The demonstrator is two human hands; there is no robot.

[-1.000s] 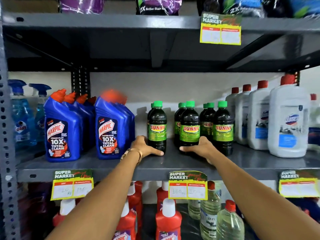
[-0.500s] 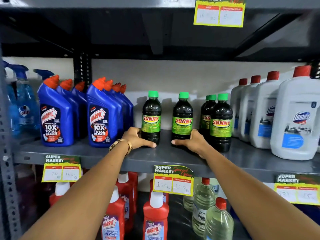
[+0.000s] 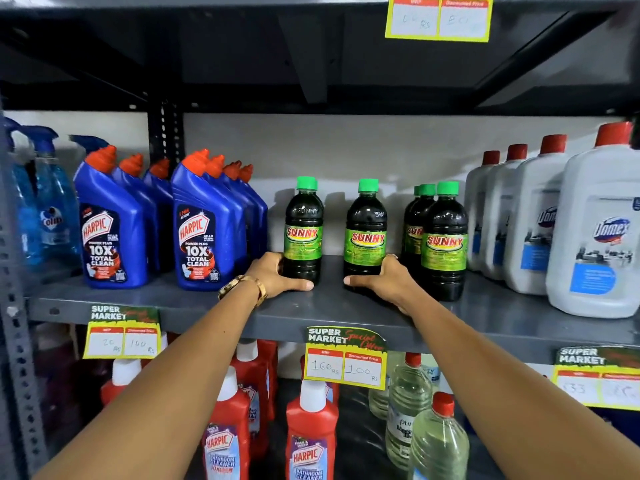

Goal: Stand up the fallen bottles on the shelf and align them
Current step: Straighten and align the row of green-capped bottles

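Dark Sunny bottles with green caps stand upright in three rows on the grey shelf [image 3: 207,303]. My left hand [image 3: 273,277] wraps the base of the left Sunny bottle [image 3: 303,226], thumb across its front. My right hand [image 3: 384,282] holds the base of the middle Sunny bottle [image 3: 366,230] from the right side. The right row [image 3: 445,237] has three bottles one behind another, untouched. Bottles behind the two held ones are hidden, if any are there.
Blue Harpic bottles [image 3: 204,230] stand left of my left hand, blue spray bottles [image 3: 52,209] further left. White Domex jugs [image 3: 595,233] fill the right side. Red Harpic bottles [image 3: 311,434] and clear bottles [image 3: 436,441] sit on the shelf below. The upper shelf hangs low overhead.
The view has dropped a little and moved closer. The left and middle Sunny rows now line up front to back. Both hands stay at the bottle bases.
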